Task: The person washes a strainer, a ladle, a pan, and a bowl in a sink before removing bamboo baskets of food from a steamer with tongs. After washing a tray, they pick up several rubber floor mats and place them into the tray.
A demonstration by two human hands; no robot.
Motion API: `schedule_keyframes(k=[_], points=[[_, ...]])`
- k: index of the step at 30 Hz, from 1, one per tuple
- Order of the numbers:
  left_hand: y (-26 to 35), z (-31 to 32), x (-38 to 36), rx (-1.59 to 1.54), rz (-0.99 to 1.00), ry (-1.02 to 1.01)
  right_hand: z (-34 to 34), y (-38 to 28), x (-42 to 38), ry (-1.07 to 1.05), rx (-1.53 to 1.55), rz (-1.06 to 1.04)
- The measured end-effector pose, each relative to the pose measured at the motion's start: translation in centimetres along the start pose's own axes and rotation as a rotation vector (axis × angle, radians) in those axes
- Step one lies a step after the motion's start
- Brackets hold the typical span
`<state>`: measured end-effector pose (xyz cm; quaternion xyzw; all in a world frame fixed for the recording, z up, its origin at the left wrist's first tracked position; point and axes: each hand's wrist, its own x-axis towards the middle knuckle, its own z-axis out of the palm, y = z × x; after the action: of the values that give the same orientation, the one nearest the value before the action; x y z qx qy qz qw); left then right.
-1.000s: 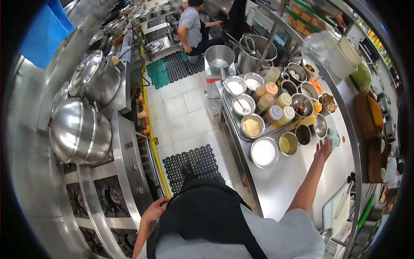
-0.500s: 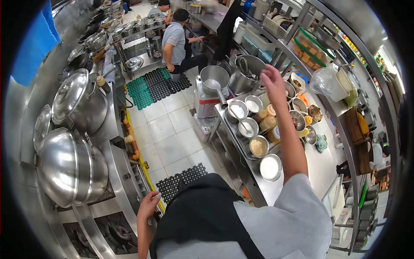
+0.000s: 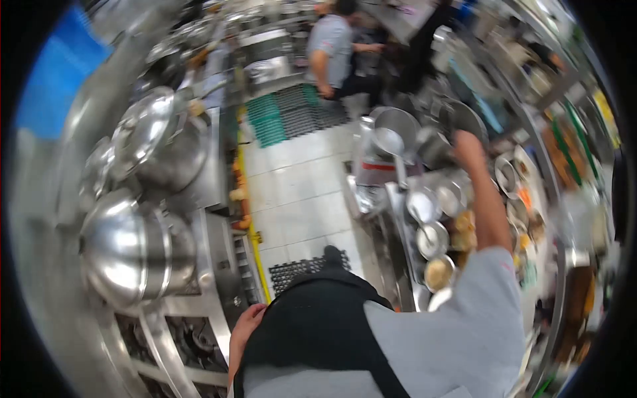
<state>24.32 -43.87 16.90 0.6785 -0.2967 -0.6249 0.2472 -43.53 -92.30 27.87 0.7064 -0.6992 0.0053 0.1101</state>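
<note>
My right arm stretches forward over the counter. My right hand [image 3: 470, 151] is at the near rim of a large steel pot [image 3: 472, 119] that has utensils standing in it. Its fingers are smeared by motion, so I cannot make out whether they grip a utensil. Just left of it, a steel saucepan [image 3: 391, 132] with its handle toward me sits on a scale-like appliance. Below lie metal containers of white powder [image 3: 423, 205] and tan powder [image 3: 438, 273], beside blurred sauce bottles [image 3: 464, 232]. My left hand [image 3: 247, 323] hangs low beside my black apron [image 3: 305, 325], fingers loosely extended, apparently holding nothing.
On the left, a stove [image 3: 192, 338] carries a large domed steel pot [image 3: 126, 245] and a lidded stockpot [image 3: 172, 152]. A co-worker [image 3: 332, 53] crouches ahead beside green and black floor mats [image 3: 265, 119]. Shelving [image 3: 531, 126] rises on the right.
My right hand has moved forward and down, from raised above the counter to the pot of utensils. My left hand has come down against the apron. The view has shifted and blurred.
</note>
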Motion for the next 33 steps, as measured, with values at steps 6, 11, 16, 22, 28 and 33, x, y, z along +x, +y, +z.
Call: schedule_keyframes(k=[6,11,16,22,28,33], points=[[5.3,-0.4,0.2,0.482,0.176,0.123,3.2,1.4,4.2,0.316,0.882,0.093],[12.6,-2.8,-1.2,0.466,0.157,0.19,10.8,0.6,5.5,0.137,1.003,0.16],[18.3,-5.1,-3.7,0.449,0.14,0.227,7.0,3.3,7.3,0.264,0.999,0.039],[25.8,-14.8,-7.2,0.464,0.479,0.463,-8.0,6.0,9.9,0.656,1.057,-0.101],[32.1,-28.7,-10.5,0.964,0.321,1.409,-19.1,0.0,7.7,0.464,1.981,-0.42],[31.9,-33.7,-11.1,0.895,-0.12,1.471,-17.1,-13.2,7.3,-0.011,2.307,-0.024]])
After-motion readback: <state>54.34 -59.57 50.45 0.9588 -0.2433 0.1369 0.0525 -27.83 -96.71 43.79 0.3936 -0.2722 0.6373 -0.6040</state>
